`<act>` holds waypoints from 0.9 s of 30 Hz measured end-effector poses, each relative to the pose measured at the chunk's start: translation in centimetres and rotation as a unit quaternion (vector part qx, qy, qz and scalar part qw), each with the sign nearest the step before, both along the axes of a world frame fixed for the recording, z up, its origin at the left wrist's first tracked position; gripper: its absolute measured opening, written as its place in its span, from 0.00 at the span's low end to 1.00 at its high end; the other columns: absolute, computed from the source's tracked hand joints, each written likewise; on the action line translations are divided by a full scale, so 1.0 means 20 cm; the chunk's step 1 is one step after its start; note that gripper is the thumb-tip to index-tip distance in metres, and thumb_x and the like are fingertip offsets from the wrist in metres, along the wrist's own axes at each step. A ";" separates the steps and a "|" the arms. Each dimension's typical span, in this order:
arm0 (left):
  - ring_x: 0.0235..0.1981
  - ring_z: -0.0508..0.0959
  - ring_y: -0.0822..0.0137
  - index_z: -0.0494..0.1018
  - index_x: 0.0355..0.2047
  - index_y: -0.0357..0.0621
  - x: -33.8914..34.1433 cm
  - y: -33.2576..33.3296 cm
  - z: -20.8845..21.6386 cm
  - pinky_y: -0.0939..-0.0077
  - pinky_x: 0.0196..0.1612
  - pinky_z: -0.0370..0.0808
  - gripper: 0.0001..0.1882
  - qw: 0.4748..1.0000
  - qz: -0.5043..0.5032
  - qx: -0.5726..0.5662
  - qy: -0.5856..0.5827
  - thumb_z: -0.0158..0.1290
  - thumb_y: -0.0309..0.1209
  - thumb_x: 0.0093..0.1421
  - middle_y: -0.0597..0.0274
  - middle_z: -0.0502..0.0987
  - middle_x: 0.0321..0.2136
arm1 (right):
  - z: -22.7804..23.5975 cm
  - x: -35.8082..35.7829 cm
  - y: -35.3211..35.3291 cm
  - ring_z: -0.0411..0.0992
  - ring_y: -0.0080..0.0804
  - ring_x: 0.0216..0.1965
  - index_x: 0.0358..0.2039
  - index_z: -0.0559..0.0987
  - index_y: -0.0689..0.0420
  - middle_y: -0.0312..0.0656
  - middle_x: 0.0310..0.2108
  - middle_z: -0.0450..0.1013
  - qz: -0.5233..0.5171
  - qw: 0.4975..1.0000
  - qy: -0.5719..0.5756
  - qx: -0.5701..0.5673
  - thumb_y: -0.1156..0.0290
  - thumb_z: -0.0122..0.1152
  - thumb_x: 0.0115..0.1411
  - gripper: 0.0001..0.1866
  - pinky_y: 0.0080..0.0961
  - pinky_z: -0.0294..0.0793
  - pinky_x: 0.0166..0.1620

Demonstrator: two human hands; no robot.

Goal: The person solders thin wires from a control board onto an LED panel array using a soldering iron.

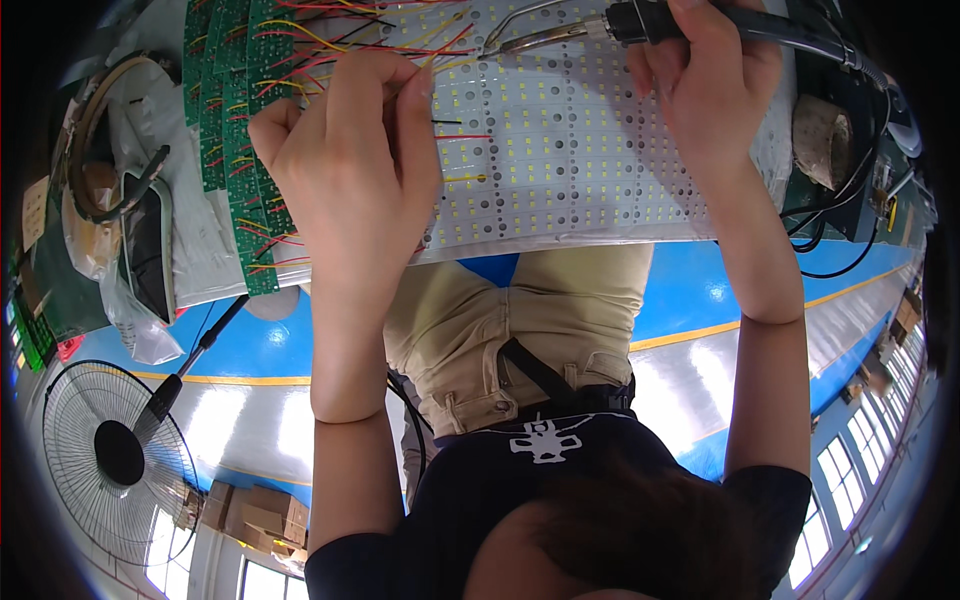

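My right hand (pixel 715 85) grips the dark handle of a soldering iron (pixel 560 35), with a thin bent metal tube beside its shaft. The iron's tip points left and meets the white LED panel (pixel 600 215) near the end of a yellow wire (pixel 455 64). My left hand (pixel 355 160) is closed in a pinch at the other end of that wire, above the panel's left part. Rows of small yellowish chips and round holes cover the panel. Short red, black and yellow wires stick out from beneath my left hand.
Green circuit boards (pixel 262 180) with many coloured wires lie along the panel's left side. A roll-like brown object (pixel 822 142) and black cables (pixel 870 190) are at the right. A coiled hose (pixel 85 150) lies far left; a fan (pixel 120 455) stands below the table.
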State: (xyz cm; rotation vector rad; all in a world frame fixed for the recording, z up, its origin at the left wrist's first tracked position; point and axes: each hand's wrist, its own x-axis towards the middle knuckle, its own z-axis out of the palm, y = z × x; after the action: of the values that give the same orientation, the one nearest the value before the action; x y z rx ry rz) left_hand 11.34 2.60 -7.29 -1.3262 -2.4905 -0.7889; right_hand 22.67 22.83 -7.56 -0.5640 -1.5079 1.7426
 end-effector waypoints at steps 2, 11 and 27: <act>0.19 0.71 0.75 0.77 0.35 0.49 0.00 0.00 0.00 0.72 0.43 0.59 0.04 1.000 0.000 0.002 -0.001 0.60 0.32 0.65 0.73 0.79 0.20 | 0.00 0.00 0.00 0.57 0.20 0.08 0.30 0.67 0.57 0.33 0.11 0.62 -0.001 1.000 0.001 0.000 0.73 0.57 0.68 0.10 0.21 0.61 0.13; 0.19 0.72 0.75 0.76 0.35 0.49 0.00 0.00 0.00 0.71 0.43 0.60 0.04 1.000 0.000 0.002 -0.004 0.60 0.32 0.65 0.74 0.79 0.20 | 0.00 -0.01 0.01 0.56 0.20 0.08 0.30 0.66 0.57 0.33 0.11 0.61 0.019 1.000 0.012 0.012 0.74 0.55 0.69 0.10 0.21 0.60 0.13; 0.18 0.71 0.76 0.76 0.34 0.49 0.01 0.01 0.00 0.72 0.44 0.60 0.04 1.000 0.007 0.002 0.004 0.61 0.32 0.64 0.75 0.79 0.19 | 0.04 -0.01 -0.01 0.55 0.21 0.07 0.29 0.67 0.56 0.33 0.09 0.60 -0.013 1.000 -0.012 0.014 0.72 0.57 0.68 0.11 0.22 0.60 0.12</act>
State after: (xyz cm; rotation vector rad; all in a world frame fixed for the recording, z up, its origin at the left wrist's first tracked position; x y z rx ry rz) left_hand 11.49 2.71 -7.28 -1.3081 -2.4876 -0.7819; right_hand 22.53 22.55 -6.84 -0.5895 -1.5341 1.6974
